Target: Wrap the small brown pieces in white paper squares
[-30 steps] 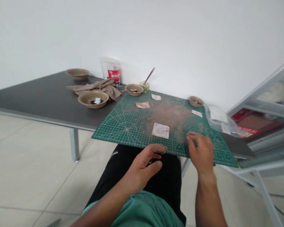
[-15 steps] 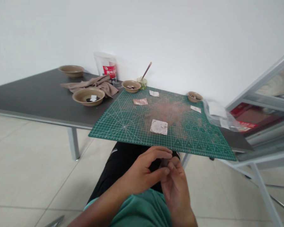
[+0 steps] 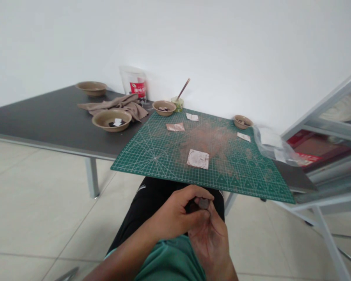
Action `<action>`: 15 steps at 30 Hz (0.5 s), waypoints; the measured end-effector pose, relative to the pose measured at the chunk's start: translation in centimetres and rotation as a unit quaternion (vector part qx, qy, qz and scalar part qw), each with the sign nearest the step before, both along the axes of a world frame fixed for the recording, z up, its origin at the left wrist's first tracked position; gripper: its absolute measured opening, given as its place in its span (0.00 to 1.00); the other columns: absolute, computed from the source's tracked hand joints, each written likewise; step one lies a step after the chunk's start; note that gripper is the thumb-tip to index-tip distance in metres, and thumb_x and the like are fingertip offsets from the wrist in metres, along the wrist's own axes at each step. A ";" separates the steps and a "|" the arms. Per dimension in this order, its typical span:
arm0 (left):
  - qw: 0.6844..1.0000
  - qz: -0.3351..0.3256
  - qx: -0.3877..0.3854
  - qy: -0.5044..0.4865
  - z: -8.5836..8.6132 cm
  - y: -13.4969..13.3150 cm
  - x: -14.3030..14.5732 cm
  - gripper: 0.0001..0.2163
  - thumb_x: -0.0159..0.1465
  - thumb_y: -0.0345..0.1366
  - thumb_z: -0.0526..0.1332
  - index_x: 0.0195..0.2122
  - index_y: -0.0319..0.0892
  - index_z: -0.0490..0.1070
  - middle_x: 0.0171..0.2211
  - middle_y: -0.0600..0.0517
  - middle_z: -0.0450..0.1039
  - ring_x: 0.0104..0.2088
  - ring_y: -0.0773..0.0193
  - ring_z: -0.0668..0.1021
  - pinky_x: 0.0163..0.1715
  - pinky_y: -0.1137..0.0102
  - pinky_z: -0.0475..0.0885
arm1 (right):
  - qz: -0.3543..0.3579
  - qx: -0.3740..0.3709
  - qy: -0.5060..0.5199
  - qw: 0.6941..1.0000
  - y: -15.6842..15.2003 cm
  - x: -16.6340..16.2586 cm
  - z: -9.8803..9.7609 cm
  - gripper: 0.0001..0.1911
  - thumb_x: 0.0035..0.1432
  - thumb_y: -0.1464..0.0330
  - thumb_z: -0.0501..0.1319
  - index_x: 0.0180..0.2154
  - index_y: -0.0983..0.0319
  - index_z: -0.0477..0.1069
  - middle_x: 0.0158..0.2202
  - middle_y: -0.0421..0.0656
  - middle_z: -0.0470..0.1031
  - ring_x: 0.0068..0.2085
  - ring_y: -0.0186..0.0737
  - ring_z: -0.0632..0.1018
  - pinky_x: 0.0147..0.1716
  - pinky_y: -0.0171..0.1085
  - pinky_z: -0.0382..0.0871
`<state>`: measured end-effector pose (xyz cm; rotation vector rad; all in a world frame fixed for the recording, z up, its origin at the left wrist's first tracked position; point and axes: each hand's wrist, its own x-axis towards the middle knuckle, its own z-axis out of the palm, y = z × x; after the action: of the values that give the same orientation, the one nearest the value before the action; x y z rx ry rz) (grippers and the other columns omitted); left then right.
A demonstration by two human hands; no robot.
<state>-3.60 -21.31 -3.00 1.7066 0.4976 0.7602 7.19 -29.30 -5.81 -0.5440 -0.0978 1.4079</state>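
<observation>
Over my lap, just short of the mat's front edge, both hands meet around a small dark grey round piece (image 3: 203, 203). My left hand (image 3: 178, 208) pinches it between thumb and forefinger. My right hand (image 3: 209, 236) cups it from below and from the right, fingers curled; some of them are hidden behind the piece and the left hand. Smudges mark the right palm. Beyond the hands lies a green cutting mat (image 3: 140, 156) dusted with brown powder. A stained white square of sandpaper-like sheet (image 3: 198, 159) rests near its front edge.
Smaller sheet pieces (image 3: 175, 127) lie farther back on the mat. Bowls (image 3: 111, 127) with small items, a brown cloth (image 3: 117, 103), a clear tub (image 3: 137, 88) and a cup with a brush (image 3: 178, 103) stand at left and back. A plastic bag (image 3: 276, 146) lies right, beside a metal shelf (image 3: 324, 113).
My right hand has turned and dropped slightly left, showing more of its palm. The round piece now faces up more plainly between the fingers. The view has shifted a little.
</observation>
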 end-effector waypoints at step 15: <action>1.000 -0.008 0.006 -0.023 -0.1 0.5 -0.1 0.13 0.62 0.31 0.65 0.49 0.43 0.75 0.44 0.49 0.77 0.42 0.63 0.77 0.43 0.69 0.72 | 0.036 0.019 0.014 0.999 0.1 0.3 0.2 0.08 0.59 0.66 0.69 0.41 0.57 0.80 0.40 0.37 0.83 0.43 0.29 0.81 0.45 0.27 0.76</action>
<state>-3.75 -20.77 -3.08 1.6986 0.4479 0.7895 7.48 -29.16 -5.61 -0.4927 -0.1234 1.4812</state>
